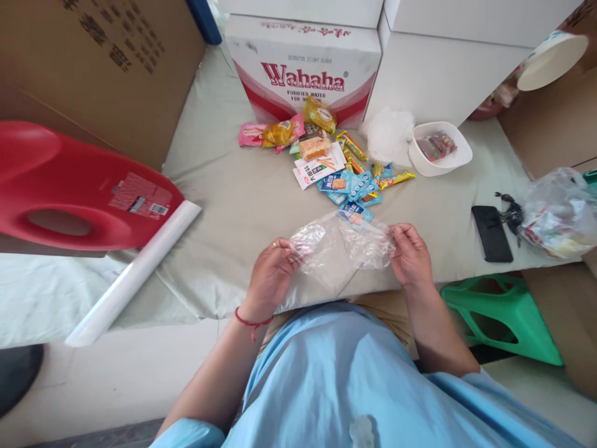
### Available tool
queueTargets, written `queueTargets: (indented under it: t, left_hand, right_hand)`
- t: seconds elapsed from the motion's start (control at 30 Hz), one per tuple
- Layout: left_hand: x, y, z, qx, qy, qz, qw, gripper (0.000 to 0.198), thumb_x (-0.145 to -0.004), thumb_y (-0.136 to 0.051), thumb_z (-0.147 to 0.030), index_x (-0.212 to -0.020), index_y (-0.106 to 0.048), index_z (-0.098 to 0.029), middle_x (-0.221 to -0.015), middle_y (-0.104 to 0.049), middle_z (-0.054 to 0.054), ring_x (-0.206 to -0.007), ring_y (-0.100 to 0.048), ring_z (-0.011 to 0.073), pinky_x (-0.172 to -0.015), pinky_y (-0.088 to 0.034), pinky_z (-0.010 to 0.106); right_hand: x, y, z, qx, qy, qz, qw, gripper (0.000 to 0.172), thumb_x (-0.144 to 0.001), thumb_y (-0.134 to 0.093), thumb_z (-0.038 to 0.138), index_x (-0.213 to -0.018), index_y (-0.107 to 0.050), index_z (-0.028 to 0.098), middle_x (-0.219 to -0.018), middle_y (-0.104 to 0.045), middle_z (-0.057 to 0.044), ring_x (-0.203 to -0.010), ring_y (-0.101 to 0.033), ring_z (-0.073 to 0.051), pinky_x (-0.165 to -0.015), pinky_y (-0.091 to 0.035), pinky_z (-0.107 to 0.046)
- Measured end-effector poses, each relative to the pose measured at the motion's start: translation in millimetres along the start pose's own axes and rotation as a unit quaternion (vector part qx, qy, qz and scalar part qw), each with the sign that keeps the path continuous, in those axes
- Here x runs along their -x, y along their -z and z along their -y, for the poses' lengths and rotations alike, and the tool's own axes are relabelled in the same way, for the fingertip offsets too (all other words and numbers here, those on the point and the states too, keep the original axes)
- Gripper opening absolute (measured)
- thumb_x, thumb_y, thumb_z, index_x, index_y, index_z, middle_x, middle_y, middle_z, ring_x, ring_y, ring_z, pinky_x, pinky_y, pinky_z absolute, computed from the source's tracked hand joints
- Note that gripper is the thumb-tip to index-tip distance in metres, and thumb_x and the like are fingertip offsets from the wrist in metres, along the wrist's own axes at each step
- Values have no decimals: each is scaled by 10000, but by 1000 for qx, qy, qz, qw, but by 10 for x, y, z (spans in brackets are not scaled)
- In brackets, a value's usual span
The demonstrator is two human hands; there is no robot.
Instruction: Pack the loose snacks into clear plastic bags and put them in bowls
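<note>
Between left hand (274, 267) and right hand (412, 256), in the head view: clear plastic bag (326, 246), thin and wrinkled, spread sideways over the near edge of the covered table (219, 186). On the left, thumb and fingertips drawn close together, pinching one side of the bag; red string bracelet (254, 321) around the wrist. On the right, thumb pressed against bent fingers, gripping the opposite side.

Ahead of both hands, just past the bag: loose heap of blue snack packets (354, 186), nearest one partly overlapped by the film. Farther from the hands, yellow stick packets (396, 180), white packet (308, 174), wrapped bread (314, 147) and pink packet (252, 134), close against a Wahaha carton (303, 53). Beyond the right hand, crumpled white plastic (388, 135) beside a white tub (422, 165) with a dark packet (437, 145) inside.

Right of the right hand, black phone (492, 233) near a filled plastic bag (559, 218); lower down, green stool (532, 323). Well left of the left hand, red jug (105, 180) and, slanting past the table edge, white roll (135, 274).
</note>
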State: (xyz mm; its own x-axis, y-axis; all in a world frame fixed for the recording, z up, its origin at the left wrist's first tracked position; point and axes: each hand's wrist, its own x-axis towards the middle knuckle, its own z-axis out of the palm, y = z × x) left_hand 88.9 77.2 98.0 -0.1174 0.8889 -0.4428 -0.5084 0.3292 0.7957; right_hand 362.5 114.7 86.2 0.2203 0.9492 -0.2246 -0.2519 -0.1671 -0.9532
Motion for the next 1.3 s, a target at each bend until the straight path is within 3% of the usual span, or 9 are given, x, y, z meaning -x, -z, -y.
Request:
queueTargets:
  t: [0.23,0.43,0.6,0.67,0.77,0.87,0.93,1.03,1.3]
  left_hand:
    - [-198,425,-319,-151,-70,-36,985,238,-747,-805,-342,-844,-634,-209,-714,-631,-24,-597,-555,108,-596,-443,240]
    - [-434,753,-454,-430,-141,-124,883,111,-878,-648,-299,-899,-675,-193,-666,-641,-27,-624,-596,137,-657,-449,266]
    - [-337,726,-498,-313,-305,-130,890,108,-877,-737,-303,-935,-724,-213,-834,-700,-1,-712,-640,124,-702,-507,260]
    - [-165,709,-583,-229,-370,-67,898,70,-842,-793,-279,-884,-755,-238,-931,-731,18,-710,-635,113,-644,-504,242]
    - [173,706,-768,-271,-367,154,876,47,-862,-773,-238,-864,-803,-273,-987,-782,51,-765,-700,155,-627,-545,252]
    - [457,697,-857,-412,-258,397,779,199,-950,-629,-188,-966,-810,-269,-1045,-811,89,-836,-763,193,-726,-603,282]
    - [564,700,-796,-497,-185,441,724,268,-985,-537,-166,-952,-787,-255,-1088,-808,89,-869,-771,183,-755,-591,267]
    - [611,748,-587,-597,-113,361,708,265,-1025,-493,-283,-961,-747,-245,-1011,-797,63,-798,-743,160,-717,-551,243]
    - [478,722,-333,-578,7,20,816,806,-978,-440,-627,-1655,-283,-218,-1051,-782,51,-528,-542,137,-592,-498,298]
  right_hand:
    - [-198,112,35,40,26,-23,999,404,-758,-862,536,-833,-603,235,-686,-585,55,-491,-441,-63,-395,-306,-182]
    - [-265,43,-40,80,34,25,996,361,-766,-838,510,-861,-643,221,-644,-581,65,-480,-478,-67,-414,-355,-182]
    - [-305,17,-126,83,45,23,995,305,-793,-806,462,-906,-652,224,-674,-595,62,-527,-522,-74,-449,-406,-176]
    - [-352,43,-154,71,32,0,997,313,-777,-806,455,-905,-635,226,-709,-614,57,-525,-516,-67,-420,-369,-164]
    - [-435,89,-179,47,-11,-9,999,366,-722,-838,456,-895,-615,223,-766,-657,45,-504,-500,-53,-385,-313,-150]
    - [-514,96,-172,26,-63,8,998,422,-651,-882,448,-872,-604,219,-771,-694,36,-485,-483,-45,-378,-303,-142]
    - [-565,68,-151,24,-85,35,995,438,-631,-896,444,-859,-599,218,-799,-728,19,-482,-479,-44,-377,-304,-141]
    - [-641,-25,-114,36,-93,82,992,425,-651,-895,443,-869,-610,215,-846,-756,-1,-481,-474,-42,-374,-288,-141]
    - [-846,-347,-81,91,-78,132,984,344,-690,-835,406,-864,-608,216,-733,-688,18,-446,-434,-56,-380,-260,-180]
